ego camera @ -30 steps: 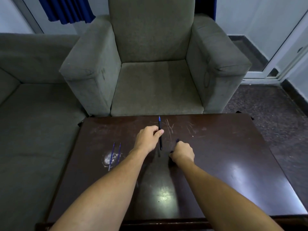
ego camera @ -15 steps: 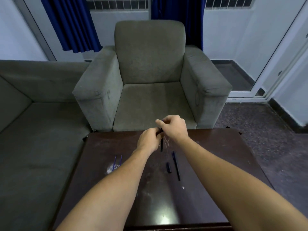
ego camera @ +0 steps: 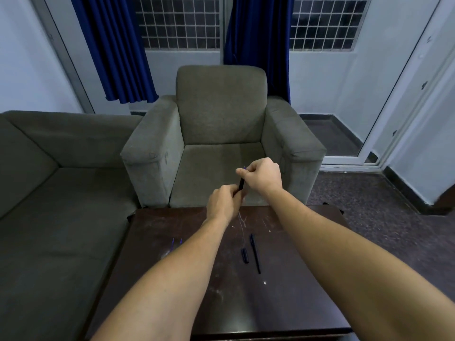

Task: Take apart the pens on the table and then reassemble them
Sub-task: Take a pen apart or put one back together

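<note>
- Head view: a person's left hand [ego camera: 221,204] and right hand [ego camera: 264,178] are raised above the far edge of a dark wooden table [ego camera: 295,303], both closed on one dark pen [ego camera: 241,184], which stands tilted between them.
- The left hand's fingers pinch the pen's lower end; the right hand's fist wraps its upper end, a blue tip just showing above.
- On the table, between the forearms, a short dark cap [ego camera: 245,255] lies just beside a long dark pen barrel [ego camera: 255,253], the two apart.
- Two thin blue refills [ego camera: 173,242] lie near the table's left edge, partly hidden by the left forearm.
- A grey armchair [ego camera: 221,114] faces the table, a grey sofa [ego camera: 49,180] to its left.
</note>
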